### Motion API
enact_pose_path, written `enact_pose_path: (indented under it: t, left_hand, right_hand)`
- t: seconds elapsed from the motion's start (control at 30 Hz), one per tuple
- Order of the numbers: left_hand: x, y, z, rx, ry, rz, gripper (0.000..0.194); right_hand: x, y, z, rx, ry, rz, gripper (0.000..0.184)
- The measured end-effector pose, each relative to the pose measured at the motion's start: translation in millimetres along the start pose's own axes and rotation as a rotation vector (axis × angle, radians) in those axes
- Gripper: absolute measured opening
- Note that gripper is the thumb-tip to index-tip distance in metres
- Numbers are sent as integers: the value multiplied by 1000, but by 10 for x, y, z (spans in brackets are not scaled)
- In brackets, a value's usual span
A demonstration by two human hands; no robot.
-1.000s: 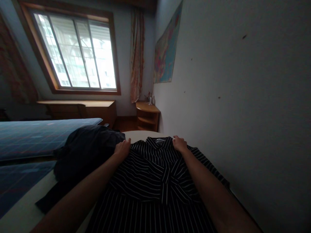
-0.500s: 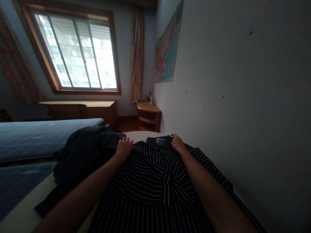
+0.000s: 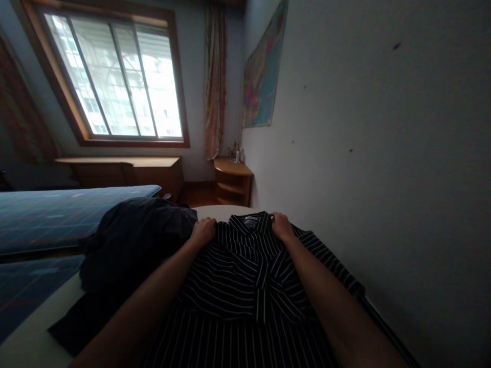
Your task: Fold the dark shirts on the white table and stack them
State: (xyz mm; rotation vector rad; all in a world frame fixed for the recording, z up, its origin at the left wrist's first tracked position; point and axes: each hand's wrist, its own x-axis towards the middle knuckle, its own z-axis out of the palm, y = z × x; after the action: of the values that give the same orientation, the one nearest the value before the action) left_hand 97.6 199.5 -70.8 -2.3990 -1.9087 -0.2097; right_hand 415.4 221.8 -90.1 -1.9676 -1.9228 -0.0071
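A black shirt with white stripes (image 3: 238,286) lies spread out in front of me, its collar at the far end and a tie-like strip over its chest. My left hand (image 3: 204,231) is closed on the shirt's left shoulder, the fingertips partly hidden. Beside the collar, my right hand (image 3: 282,226) pinches the cloth at the right shoulder. To the left of my left hand is a heap of dark clothing (image 3: 134,240), with one dark flap hanging toward me.
The pale round-edged table (image 3: 218,210) bears the clothes. A blue checked mattress (image 3: 76,209) is on the left, and a bare wall (image 3: 345,194) rises close on the right. Farther back stand a wooden desk (image 3: 157,163) and a corner shelf (image 3: 233,167).
My left hand has moved a little to the right, closer to the collar, and now grips the shirt's shoulder. My right hand stays nearly in place. The view has shifted slightly.
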Motion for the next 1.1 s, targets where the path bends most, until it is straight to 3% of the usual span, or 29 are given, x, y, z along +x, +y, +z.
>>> enact_pose_path:
  t: [0.2,0.4,0.6,0.7,0.9,1.1]
  left_hand:
    - [-102,56,-37,9,61,-46,30]
    - [-274,42,-130,0,96,-90,34]
    - [-629,-50,-385,10,152,-117,39]
    - [-926,-46,-423,15,158,-137,40]
    - [-1461,-26,-372,85,50,-290,34]
    - [-1588,-104,-361,6,-76,-373,35]
  right_hand:
    - [-85,37,-19,61,-8,-93,42]
    - [-341,21,-217,79,32,-127,37]
    - [-782,-401,-438,115,78,-206,31]
    - [-1074,-723,-519,175,86,-358,33]
    - [-1589,-1193,-493,152,-128,-571,46]
    - [-1834,-1261,-275,98,-334,-589,63]
